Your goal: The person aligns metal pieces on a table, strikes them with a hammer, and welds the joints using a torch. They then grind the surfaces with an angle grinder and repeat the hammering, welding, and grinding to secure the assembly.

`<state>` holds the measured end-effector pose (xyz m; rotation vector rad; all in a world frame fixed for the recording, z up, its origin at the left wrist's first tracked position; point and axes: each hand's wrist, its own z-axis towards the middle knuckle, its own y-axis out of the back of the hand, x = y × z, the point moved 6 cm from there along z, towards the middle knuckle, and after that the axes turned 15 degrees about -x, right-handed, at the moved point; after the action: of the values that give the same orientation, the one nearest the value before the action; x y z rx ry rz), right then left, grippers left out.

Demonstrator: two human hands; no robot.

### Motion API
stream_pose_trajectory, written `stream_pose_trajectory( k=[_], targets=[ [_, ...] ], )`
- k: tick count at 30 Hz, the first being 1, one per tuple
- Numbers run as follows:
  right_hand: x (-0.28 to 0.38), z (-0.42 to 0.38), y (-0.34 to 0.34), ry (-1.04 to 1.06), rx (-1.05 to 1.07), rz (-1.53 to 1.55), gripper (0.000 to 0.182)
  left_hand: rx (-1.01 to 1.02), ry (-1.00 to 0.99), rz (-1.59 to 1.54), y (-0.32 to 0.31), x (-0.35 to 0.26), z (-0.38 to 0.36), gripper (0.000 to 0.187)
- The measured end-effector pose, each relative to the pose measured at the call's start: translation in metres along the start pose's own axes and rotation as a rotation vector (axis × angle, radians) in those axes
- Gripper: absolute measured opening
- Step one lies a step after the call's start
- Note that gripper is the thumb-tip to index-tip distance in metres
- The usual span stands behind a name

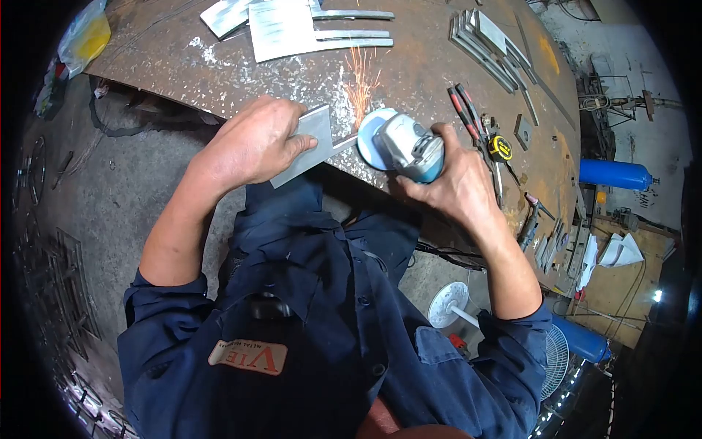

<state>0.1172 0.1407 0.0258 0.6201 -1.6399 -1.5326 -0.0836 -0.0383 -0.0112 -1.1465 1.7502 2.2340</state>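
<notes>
At the table's front edge, my left hand (265,143) grips a flat grey metal plate (311,154), thumb on top and fingers hidden behind. A narrow metal arm (344,144) sticks out from the plate to the right. My right hand (459,179) is closed around an angle grinder (411,146), whose pale round disc (376,139) meets the end of that arm. Orange sparks (360,91) fly up from the contact, away from me over the table.
The rusty steel table (424,73) holds finished-looking plates (285,29) at the back, stacked plates (486,44) at back right, red-handled pliers (464,110), a yellow tape measure (500,148) and a torch (528,223). A white fan (447,304) stands below right.
</notes>
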Motion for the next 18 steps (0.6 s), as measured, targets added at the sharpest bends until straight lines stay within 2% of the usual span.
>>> stream_pose_trajectory(
  k=[3,8,10,12,16,17,18],
  targets=[
    [0.003,-0.001,-0.001,-0.014,0.034,0.004,0.089,0.04,0.025,0.006,0.0,-0.001,0.001,0.048],
    [-0.031,0.012,0.008,-0.052,-0.109,-0.03,0.088,0.052,-0.013,0.002,-0.001,0.001,0.003,0.047],
    [-0.037,0.015,0.01,-0.08,-0.1,-0.034,0.088,0.102,0.035,0.007,0.0,0.0,0.003,0.047],
    [-0.035,0.013,0.01,-0.102,-0.079,-0.06,0.091,0.067,0.017,0.005,-0.002,0.0,0.002,0.046],
    [-0.005,-0.001,-0.007,-0.022,0.042,0.03,0.088,0.038,0.019,0.003,0.0,-0.001,0.001,0.046],
    [0.007,-0.006,-0.004,0.065,0.004,0.05,0.079,0.04,0.01,0.004,-0.001,0.0,0.002,0.046],
    [0.013,-0.008,-0.003,0.073,0.017,0.033,0.08,0.042,0.015,-0.002,-0.004,0.002,0.002,0.046]
  ],
)
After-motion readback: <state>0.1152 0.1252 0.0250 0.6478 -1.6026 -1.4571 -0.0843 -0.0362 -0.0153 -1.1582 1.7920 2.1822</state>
